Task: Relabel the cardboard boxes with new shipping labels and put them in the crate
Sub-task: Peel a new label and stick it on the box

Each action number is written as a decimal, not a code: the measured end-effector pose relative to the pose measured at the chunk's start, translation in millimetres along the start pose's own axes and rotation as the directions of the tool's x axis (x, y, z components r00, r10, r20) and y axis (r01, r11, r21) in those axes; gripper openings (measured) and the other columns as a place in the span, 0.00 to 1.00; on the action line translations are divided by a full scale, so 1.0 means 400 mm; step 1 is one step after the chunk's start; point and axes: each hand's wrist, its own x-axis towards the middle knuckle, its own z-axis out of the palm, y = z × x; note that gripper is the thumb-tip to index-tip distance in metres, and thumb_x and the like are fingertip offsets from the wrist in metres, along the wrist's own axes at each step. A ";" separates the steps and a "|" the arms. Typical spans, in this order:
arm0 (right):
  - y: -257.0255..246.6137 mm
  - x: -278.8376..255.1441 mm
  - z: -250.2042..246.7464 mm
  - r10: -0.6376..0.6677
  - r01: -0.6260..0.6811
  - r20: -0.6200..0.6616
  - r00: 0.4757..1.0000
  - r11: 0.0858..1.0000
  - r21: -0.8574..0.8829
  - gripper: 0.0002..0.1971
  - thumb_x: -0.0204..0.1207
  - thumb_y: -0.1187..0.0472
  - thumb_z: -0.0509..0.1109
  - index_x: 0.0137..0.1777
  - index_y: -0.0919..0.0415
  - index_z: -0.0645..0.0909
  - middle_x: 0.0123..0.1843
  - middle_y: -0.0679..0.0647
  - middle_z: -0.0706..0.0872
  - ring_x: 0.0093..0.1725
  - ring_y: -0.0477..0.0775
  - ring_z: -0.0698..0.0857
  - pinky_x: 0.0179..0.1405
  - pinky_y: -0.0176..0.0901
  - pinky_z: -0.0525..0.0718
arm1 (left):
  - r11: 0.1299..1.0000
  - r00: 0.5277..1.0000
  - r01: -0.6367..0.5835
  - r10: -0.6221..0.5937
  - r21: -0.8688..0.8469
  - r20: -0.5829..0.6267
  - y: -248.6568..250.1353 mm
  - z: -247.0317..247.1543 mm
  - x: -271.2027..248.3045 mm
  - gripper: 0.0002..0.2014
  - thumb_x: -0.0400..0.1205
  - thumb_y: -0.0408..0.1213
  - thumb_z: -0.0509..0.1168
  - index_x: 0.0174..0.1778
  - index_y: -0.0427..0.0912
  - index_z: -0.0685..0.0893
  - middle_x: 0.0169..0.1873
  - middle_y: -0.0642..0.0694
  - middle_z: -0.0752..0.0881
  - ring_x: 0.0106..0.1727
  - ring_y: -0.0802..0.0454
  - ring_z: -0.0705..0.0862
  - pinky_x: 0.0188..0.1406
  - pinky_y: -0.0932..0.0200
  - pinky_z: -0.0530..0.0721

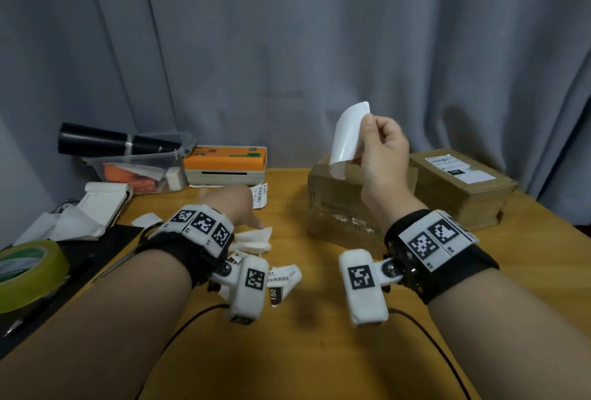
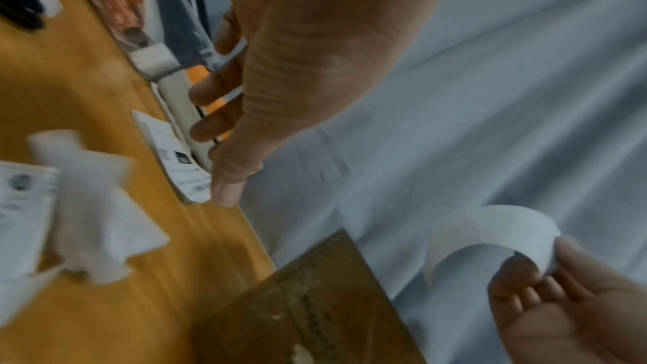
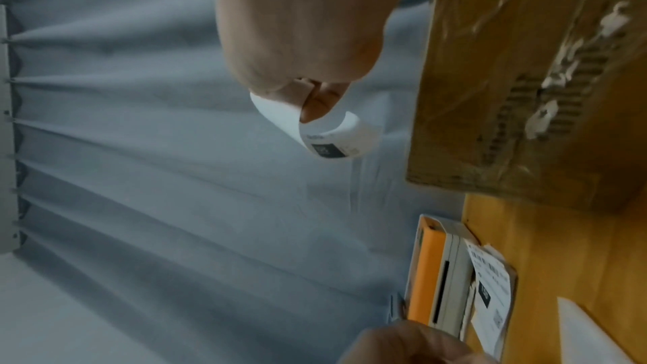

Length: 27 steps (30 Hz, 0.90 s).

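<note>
Right hand [image 1: 382,150] raised centre-right of frame, pinching curled white label [image 1: 348,137] above bare cardboard box [image 1: 339,204], left hand [image 1: 232,204] centre-left, fingers loosely spread, empty, near printer [image 1: 225,164], labelled box [image 1: 460,187] far right on table [image 1: 287,351]

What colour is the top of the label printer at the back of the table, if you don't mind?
Orange, over a cream body; the label printer shows best in the head view.
</note>
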 end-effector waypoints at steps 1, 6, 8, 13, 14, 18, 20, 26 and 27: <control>-0.008 0.008 -0.018 -0.006 0.006 -0.011 1.000 1.000 -0.011 0.08 0.83 0.55 0.61 0.42 0.52 0.76 0.38 0.43 0.80 0.36 0.39 0.76 0.41 0.38 0.79 | 1.000 1.000 -0.027 0.027 0.010 -0.003 0.024 -0.017 -0.005 0.21 0.76 0.56 0.68 0.54 0.42 0.83 0.48 0.48 0.85 0.51 0.47 0.81 0.58 0.50 0.76; -0.032 0.054 -0.115 -0.013 0.009 -0.113 0.994 1.000 -0.029 0.09 0.84 0.54 0.61 0.48 0.58 0.78 0.39 0.43 0.79 0.38 0.40 0.77 0.40 0.40 0.80 | 0.951 0.913 -0.296 0.253 -0.093 -0.320 0.220 -0.066 -0.039 0.30 0.79 0.63 0.58 0.70 0.48 0.74 0.68 0.43 0.74 0.70 0.41 0.72 0.69 0.43 0.70; -0.037 0.073 -0.148 -0.013 0.011 -0.160 0.987 1.000 -0.012 0.09 0.83 0.54 0.61 0.46 0.57 0.77 0.39 0.44 0.80 0.39 0.44 0.78 0.39 0.44 0.82 | 0.890 0.858 -0.441 0.380 -0.115 -0.344 0.325 -0.066 -0.055 0.34 0.78 0.67 0.55 0.74 0.49 0.70 0.70 0.43 0.72 0.72 0.41 0.70 0.70 0.43 0.70; -0.044 0.114 -0.225 -0.082 0.075 -0.205 0.975 0.996 -0.044 0.03 0.83 0.58 0.61 0.50 0.56 0.75 0.41 0.44 0.79 0.39 0.38 0.77 0.32 0.20 0.76 | 0.884 0.887 -0.462 0.460 -0.073 -0.046 0.515 -0.048 -0.051 0.46 0.70 0.78 0.47 0.78 0.51 0.63 0.78 0.37 0.64 0.78 0.32 0.62 0.73 0.30 0.64; -0.045 0.120 -0.237 -0.094 0.086 -0.200 0.975 0.995 -0.050 0.01 0.82 0.59 0.62 0.51 0.55 0.74 0.39 0.43 0.79 0.38 0.36 0.77 0.33 0.21 0.76 | 0.896 0.897 -0.442 0.442 -0.041 -0.011 0.530 -0.043 -0.043 0.47 0.69 0.79 0.46 0.80 0.54 0.58 0.80 0.36 0.59 0.80 0.31 0.58 0.75 0.27 0.58; -0.056 0.137 -0.259 -0.167 0.150 -0.149 0.975 0.982 -0.115 0.07 0.81 0.65 0.61 0.55 0.53 0.75 0.38 0.41 0.78 0.30 0.26 0.78 0.31 0.18 0.75 | 0.878 0.875 -0.477 0.479 0.048 -0.068 0.511 -0.037 -0.005 0.33 0.77 0.67 0.52 0.76 0.55 0.66 0.70 0.37 0.75 0.71 0.33 0.73 0.69 0.30 0.69; -0.063 0.148 -0.258 -0.167 0.153 -0.101 0.981 0.979 -0.131 0.09 0.81 0.68 0.60 0.53 0.57 0.78 0.42 0.43 0.81 0.32 0.23 0.79 0.28 0.17 0.74 | 0.842 0.838 -0.539 0.535 -0.004 -0.109 0.471 -0.047 0.000 0.28 0.78 0.58 0.57 0.73 0.52 0.71 0.61 0.42 0.82 0.62 0.39 0.80 0.62 0.41 0.79; -0.073 0.174 -0.207 -0.101 0.112 0.051 0.994 0.947 -0.301 0.12 0.77 0.68 0.62 0.41 0.57 0.86 0.41 0.47 0.86 0.39 0.34 0.81 0.33 0.16 0.74 | 0.757 0.771 -0.627 0.637 -0.183 -0.007 0.271 -0.096 -0.015 0.29 0.77 0.36 0.67 0.75 0.51 0.70 0.74 0.51 0.73 0.72 0.53 0.73 0.70 0.60 0.71; -0.074 0.174 -0.195 -0.101 0.117 0.068 0.993 0.939 -0.322 0.12 0.76 0.67 0.62 0.39 0.57 0.86 0.39 0.46 0.86 0.39 0.36 0.80 0.33 0.19 0.74 | 0.741 0.763 -0.625 0.646 -0.245 0.008 0.239 -0.098 -0.015 0.28 0.77 0.32 0.67 0.74 0.50 0.72 0.74 0.52 0.73 0.73 0.55 0.72 0.71 0.62 0.70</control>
